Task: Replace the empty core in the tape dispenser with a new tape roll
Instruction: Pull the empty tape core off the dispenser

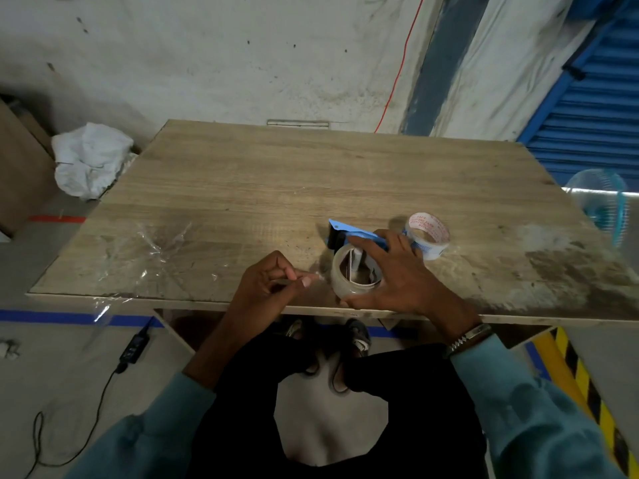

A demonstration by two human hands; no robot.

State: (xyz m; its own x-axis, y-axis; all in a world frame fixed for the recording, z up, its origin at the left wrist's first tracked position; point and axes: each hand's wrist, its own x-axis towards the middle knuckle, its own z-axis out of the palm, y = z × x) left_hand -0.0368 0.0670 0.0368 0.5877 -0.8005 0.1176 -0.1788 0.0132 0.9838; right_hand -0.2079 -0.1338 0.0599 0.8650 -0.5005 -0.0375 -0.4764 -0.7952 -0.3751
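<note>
The clear tape roll (356,274) is seen mounted on the blue tape dispenser (352,235), which lies on the wooden desk (276,188) near its front edge. The roll is clasped by the right hand (397,271), whose grip is curled round it, fingers laid over the dispenser's blue body and thumb pressed against the roll's near side. Just left of the roll, the free tape end (320,277) is pinched between thumb and fingertips of the left hand (273,285). Just behind and right of the dispenser, the empty core (428,235), printed in red, is set on the desk. Well left of the dispenser, crumpled clear film (155,250) is spread on the desk.
</note>
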